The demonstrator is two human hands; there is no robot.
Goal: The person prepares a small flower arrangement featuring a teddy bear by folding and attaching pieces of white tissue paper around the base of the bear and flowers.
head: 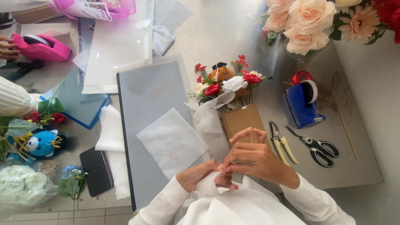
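My left hand (pixel 199 175) and my right hand (pixel 253 158) meet low in the middle of the head view, both pinching a piece of white mesh fabric (pixel 210 185) bunched between them. Just beyond my right hand stands a brown cardboard box (pixel 241 118) holding a small bouquet (pixel 227 85) of red and white flowers with a little brown plush bear in a black cap. A flat white sheet of mesh (pixel 171 141) lies on a grey-blue wrapping sheet (pixel 146 96) to the left of my hands.
Yellow-handled pruners (pixel 281 143), black scissors (pixel 318 148) and a blue tape dispenser (pixel 302 104) lie at right. Peach roses (pixel 302 23) stand in a vase at top right. A phone (pixel 96 171), blue plush toy (pixel 41 143) and pink tape dispenser (pixel 41 48) sit left, beside another person's hand (pixel 7 48).
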